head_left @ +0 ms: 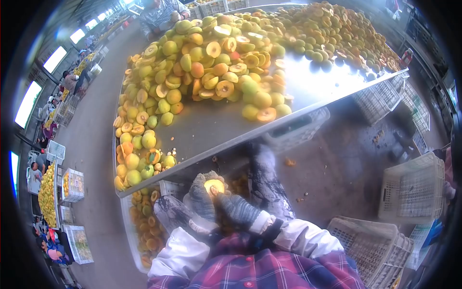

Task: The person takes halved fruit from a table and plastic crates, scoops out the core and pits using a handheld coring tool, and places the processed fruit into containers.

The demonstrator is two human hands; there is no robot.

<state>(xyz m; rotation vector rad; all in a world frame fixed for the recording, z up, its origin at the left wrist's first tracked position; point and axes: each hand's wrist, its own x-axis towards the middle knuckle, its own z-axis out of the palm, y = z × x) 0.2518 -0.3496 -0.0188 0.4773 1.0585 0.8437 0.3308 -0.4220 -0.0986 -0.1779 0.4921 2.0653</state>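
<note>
My left hand (201,195), in a grey knit glove, is closed around a halved apricot (214,186) with its cut face up. A brown pit or pit hollow shows in the middle of that face. My right hand (240,210), also gloved, has its fingers pressed together against the near edge of the same apricot half. Both hands are over my lap, just below the rim of a metal table (207,130). A large heap of whole and halved apricots (207,62) lies on that table. Several loose pits (171,154) are near its front left corner.
A crate of apricot halves (144,226) stands beside my left leg. White plastic crates (370,245) are stacked to my right, with another crate (298,127) under the table edge. Across the table is a person (163,17); more people and crates line the left wall.
</note>
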